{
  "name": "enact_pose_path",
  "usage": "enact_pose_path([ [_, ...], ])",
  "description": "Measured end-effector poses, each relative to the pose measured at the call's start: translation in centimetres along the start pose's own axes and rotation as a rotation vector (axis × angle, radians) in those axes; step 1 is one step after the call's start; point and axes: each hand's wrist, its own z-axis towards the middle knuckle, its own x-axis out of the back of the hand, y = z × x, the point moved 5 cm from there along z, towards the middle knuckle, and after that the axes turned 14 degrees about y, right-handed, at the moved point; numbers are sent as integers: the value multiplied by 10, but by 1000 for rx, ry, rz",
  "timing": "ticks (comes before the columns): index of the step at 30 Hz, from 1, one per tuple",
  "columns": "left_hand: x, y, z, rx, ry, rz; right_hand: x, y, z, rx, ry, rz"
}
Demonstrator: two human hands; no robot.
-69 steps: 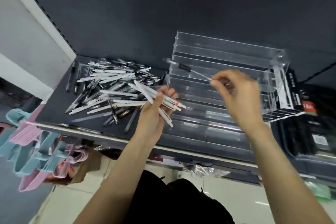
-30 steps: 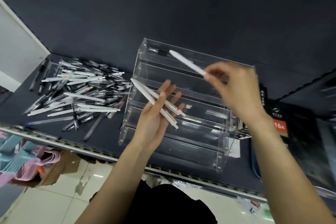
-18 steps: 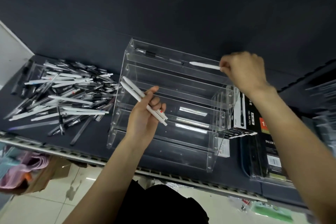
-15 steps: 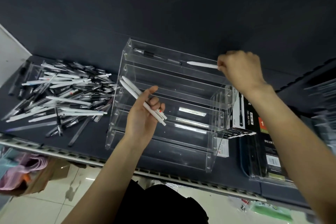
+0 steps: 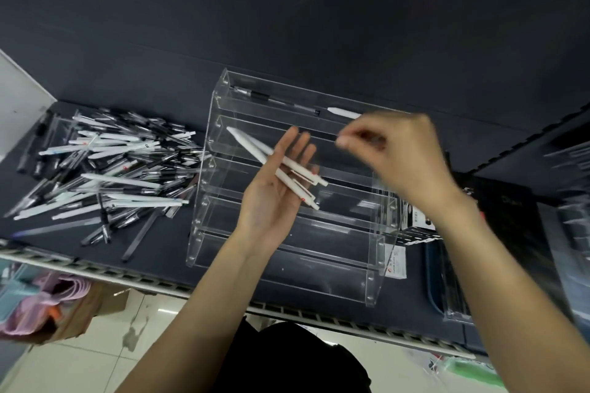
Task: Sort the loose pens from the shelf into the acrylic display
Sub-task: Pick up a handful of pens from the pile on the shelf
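I see left hand (image 5: 271,201) spread, white pens (image 5: 281,166) loose on palm; right hand (image 5: 392,156) blurred, can't tell grip. Tilt risks pens rolling off.

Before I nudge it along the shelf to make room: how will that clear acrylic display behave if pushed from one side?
The acrylic display looks rigid, so it should slide as one piece. Holding only two pens in its top tier, it is probably light and may skid easily on the smooth dark shelf. Tall and stepped, it might tip if pushed high; push low.
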Motion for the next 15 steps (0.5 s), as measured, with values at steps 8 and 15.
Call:
enact_pose_path([
  [8,-22,-13,-4,7,-151,79,-18,-7,-11,-148,-216,109],
  [15,-6,-21,2,-131,10,563,24,43,22,-3,-34,-269],
])
